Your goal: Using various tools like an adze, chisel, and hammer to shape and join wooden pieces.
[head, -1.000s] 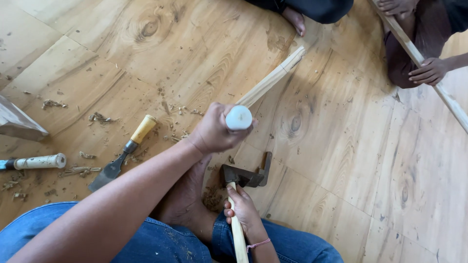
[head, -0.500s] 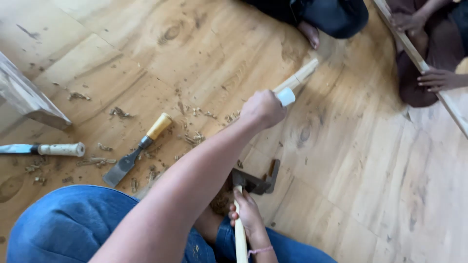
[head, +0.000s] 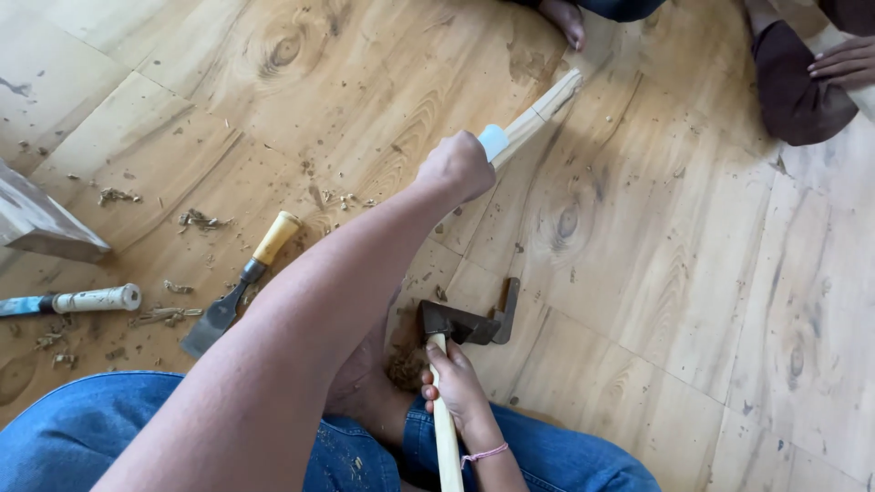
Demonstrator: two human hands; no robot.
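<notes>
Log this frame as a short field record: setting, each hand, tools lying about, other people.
setting: wooden floor with scattered wood shavings
left hand: closed around a pale wooden stick that slants away toward the top of the view
right hand: grips the pale handle of an adze-like tool, its dark metal head resting on the floor
loose tools: chisel with yellow handle; white-handled tool at the left edge
other people: a foot and a hand at the top edge
</notes>
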